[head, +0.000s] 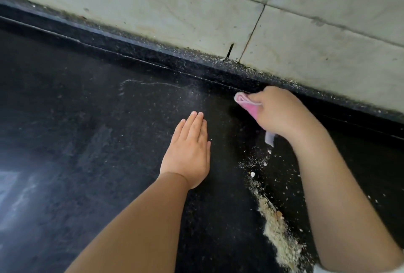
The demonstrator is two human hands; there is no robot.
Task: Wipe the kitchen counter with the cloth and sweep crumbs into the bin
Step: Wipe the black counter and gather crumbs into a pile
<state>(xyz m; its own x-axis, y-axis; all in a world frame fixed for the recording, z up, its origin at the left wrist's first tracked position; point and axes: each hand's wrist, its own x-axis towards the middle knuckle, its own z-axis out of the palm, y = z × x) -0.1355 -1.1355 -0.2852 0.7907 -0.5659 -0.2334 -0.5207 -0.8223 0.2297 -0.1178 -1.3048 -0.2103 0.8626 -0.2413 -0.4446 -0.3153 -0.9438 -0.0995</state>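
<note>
My right hand (282, 111) grips a folded pink cloth (248, 103) near the back of the black stone counter (98, 141), close to the raised back ledge. The cloth's pale end pokes out to the left of the fist and another end hangs below it. My left hand (189, 152) lies flat on the counter with straight fingers, to the left of the cloth. A trail of pale crumbs (277, 231) runs from below my right hand down toward the lower right, thickest near my right forearm.
A raised black ledge (196, 62) runs along the back of the counter beneath a grey tiled wall (306, 43). Fine dust and crumbs sit on the ledge and in the wall joint. A faint white streak (153, 84) marks the counter. No bin is in view.
</note>
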